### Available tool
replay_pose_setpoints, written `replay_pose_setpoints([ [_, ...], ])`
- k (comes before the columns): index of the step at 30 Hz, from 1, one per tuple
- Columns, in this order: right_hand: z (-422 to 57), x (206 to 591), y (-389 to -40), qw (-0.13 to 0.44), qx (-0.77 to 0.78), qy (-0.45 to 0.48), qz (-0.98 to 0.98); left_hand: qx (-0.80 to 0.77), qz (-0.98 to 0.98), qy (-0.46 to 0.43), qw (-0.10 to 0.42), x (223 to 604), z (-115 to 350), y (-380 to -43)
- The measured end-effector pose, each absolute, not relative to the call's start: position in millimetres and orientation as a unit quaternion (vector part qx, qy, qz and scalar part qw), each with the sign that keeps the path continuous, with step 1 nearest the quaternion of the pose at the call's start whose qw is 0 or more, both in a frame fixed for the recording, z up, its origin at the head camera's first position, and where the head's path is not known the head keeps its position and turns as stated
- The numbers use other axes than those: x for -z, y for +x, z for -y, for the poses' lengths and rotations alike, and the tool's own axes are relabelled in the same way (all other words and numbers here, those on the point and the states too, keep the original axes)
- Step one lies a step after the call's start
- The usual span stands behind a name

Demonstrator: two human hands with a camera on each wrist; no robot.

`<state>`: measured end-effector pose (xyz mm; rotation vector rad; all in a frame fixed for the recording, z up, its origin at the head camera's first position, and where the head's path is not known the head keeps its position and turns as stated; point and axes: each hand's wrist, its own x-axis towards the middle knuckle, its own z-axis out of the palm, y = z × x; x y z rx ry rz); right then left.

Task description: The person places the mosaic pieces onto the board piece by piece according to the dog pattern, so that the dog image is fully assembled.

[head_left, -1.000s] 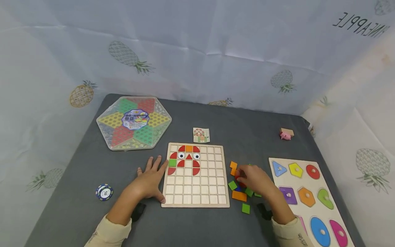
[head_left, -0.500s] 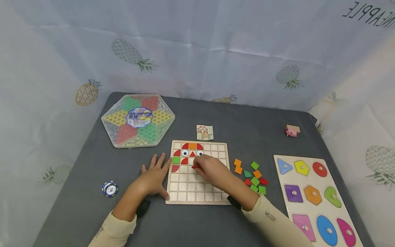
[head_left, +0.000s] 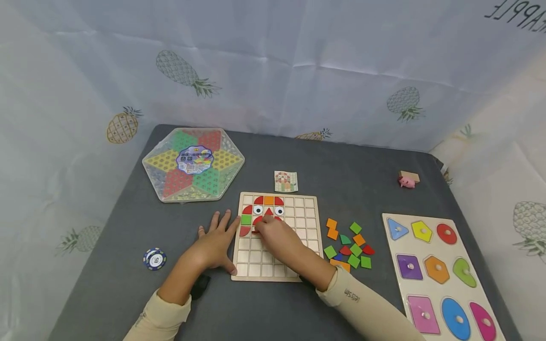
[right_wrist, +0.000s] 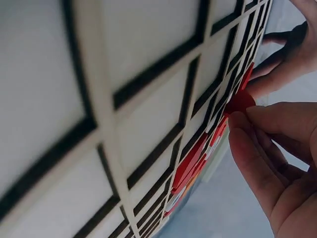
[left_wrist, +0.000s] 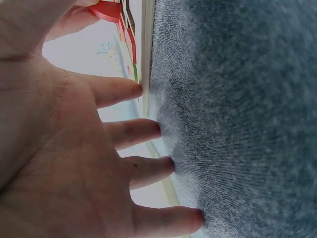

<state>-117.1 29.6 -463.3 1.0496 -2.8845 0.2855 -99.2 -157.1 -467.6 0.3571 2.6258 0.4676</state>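
A wooden grid board [head_left: 251, 270] lies on the dark table, its upper left cells filled with red curved tiles, an orange tile, a green square [head_left: 246, 219] and two eye tiles [head_left: 258, 210]. My right hand [head_left: 279, 239] is over the filled part and hides some cells. In the right wrist view, its thumb and fingertips pinch a red curved tile [right_wrist: 241, 101] close over the board. My left hand [head_left: 215, 244] rests with fingers spread along the board's left edge. In the left wrist view, that hand's fingertips [left_wrist: 195, 219] touch the grey cloth beside the board.
Loose tiles [head_left: 354, 249] in green, orange, red and blue lie right of the board. A pattern card [head_left: 286, 181] is behind it. Around stand a hexagonal game box [head_left: 194, 166], poker chips [head_left: 154, 259], a shape puzzle [head_left: 426, 248] and a pink pig figure [head_left: 407, 181].
My right hand has gone from the loose tiles leftward onto the board with a red tile, then a little further left. My left hand has stayed at the board's left edge.
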Motion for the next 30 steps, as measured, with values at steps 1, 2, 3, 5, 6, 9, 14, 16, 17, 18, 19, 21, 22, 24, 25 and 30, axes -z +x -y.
replay_pose_setpoints([
  [1,-29.3,463.6,-117.2,0.031,-0.088,0.340,0.936,-0.170,-0.951,0.130,0.224,467.1,157.3,-99.5],
  [2,-29.0,464.0,-117.6,0.032,-0.084,0.341,0.936,-0.169,-0.951,0.131,0.225,466.6,157.5,-100.0],
  [3,-28.9,464.5,-118.2,0.032,-0.080,0.341,0.936,-0.168,-0.951,0.132,0.225,466.2,157.5,-100.6],
  [5,-29.0,465.6,-119.8,0.025,-0.081,0.340,0.937,-0.166,-0.950,0.136,0.225,465.6,156.9,-102.4],
  [6,-29.3,466.4,-120.8,0.020,-0.084,0.336,0.938,-0.165,-0.950,0.138,0.224,465.5,156.3,-103.6],
  [9,-30.7,468.0,-124.0,-0.001,-0.100,0.324,0.941,-0.161,-0.951,0.143,0.223,464.7,154.5,-106.5],
  [14,-32.7,469.4,-128.8,-0.023,-0.121,0.320,0.940,-0.156,-0.951,0.142,0.226,463.2,152.7,-107.7],
  [16,-33.2,469.5,-129.9,-0.024,-0.124,0.317,0.940,-0.157,-0.951,0.143,0.226,462.8,152.1,-107.3],
  [17,-33.4,469.4,-130.0,-0.025,-0.125,0.315,0.941,-0.158,-0.951,0.143,0.226,463.1,151.8,-107.2],
  [18,-33.4,469.3,-130.1,-0.026,-0.127,0.313,0.941,-0.159,-0.951,0.143,0.226,463.3,151.8,-106.8],
  [19,-33.1,469.0,-129.7,-0.025,-0.126,0.312,0.941,-0.159,-0.951,0.142,0.226,463.5,151.9,-106.4],
  [21,-32.4,468.5,-128.9,-0.024,-0.127,0.312,0.941,-0.160,-0.950,0.141,0.226,463.6,152.2,-105.3],
  [22,-31.9,468.3,-128.3,-0.022,-0.126,0.312,0.941,-0.161,-0.950,0.140,0.226,463.8,152.8,-104.5],
  [24,-30.8,468.0,-126.9,-0.017,-0.112,0.319,0.941,-0.160,-0.951,0.139,0.226,464.3,154.1,-102.8],
  [25,-30.3,468.2,-126.3,-0.015,-0.103,0.323,0.941,-0.161,-0.951,0.138,0.226,464.5,154.7,-101.9],
  [30,-28.9,465.9,-123.8,-0.009,-0.067,0.343,0.937,-0.168,-0.951,0.134,0.221,466.2,158.3,-98.8],
])
